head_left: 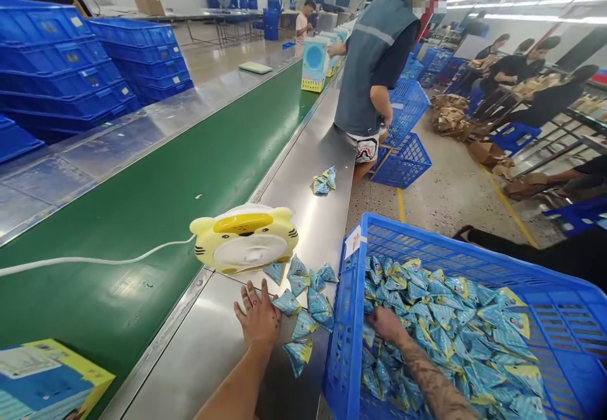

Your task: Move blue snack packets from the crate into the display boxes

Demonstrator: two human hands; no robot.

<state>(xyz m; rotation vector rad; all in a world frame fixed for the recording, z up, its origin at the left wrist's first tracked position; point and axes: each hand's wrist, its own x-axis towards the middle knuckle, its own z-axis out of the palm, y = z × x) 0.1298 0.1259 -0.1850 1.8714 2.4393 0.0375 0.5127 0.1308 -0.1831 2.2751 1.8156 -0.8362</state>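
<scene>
Judging by how things lie, the moving of small blue-and-yellow packets (308,309) out of the blue crate (348,319) is at an early stage: only a small loose scatter of them lies on the steel table (208,344) just left of the crate, while the crate itself holds a deep heap (450,338) that covers most of its floor. Left of the crate, the left hand (258,319) lies palm down on the table, its fingers (250,295) spread and flat, gripping nothing, with the edge of the hand touching the nearest of the scattered packets. Inside the crate, against its left wall, the right hand (386,325) reaches into the heap; its fingers are sunk among the packets, so I cannot tell how far they are curled or whether they have closed on any. Beyond the scatter, further from the crate, a yellow tiger-faced fan (244,240) rests at the edge of the green conveyor belt (156,198), its white cable (95,260) trailing away leftward. A boxed product (47,376) sits on the belt well to the left of the crate.
</scene>
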